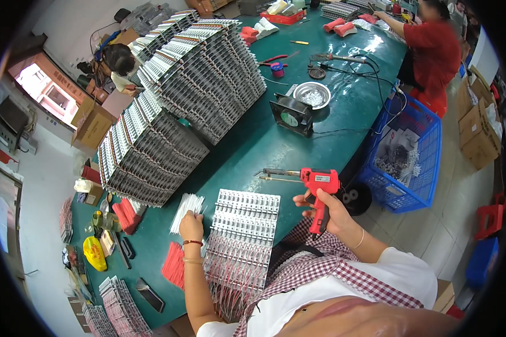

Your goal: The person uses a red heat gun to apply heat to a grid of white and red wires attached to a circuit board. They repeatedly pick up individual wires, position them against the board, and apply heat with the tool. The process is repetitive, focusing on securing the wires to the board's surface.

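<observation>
My right hand (334,213) is wrapped round the grip of a red soldering gun (319,182). The gun's long thin metal tip points left, above the table. My left hand (191,226) is closed at the lower end of a bundle of white wires (186,209); its fingertips are partly hidden. Directly in front of me lies a panel of several rows of small white-and-silver modules (246,216). Red and white wires trail from its lower rows toward my body. A bundle of red wires (174,265) rests beside my left forearm.
Tall stacks of similar panels (202,73) stand at the far left. A black fan (292,115), a metal bowl (312,95) and a soldering iron (334,58) occupy the middle. A blue crate (405,151) sits right of the table. A phone (150,295) lies lower left. Two people work across the table.
</observation>
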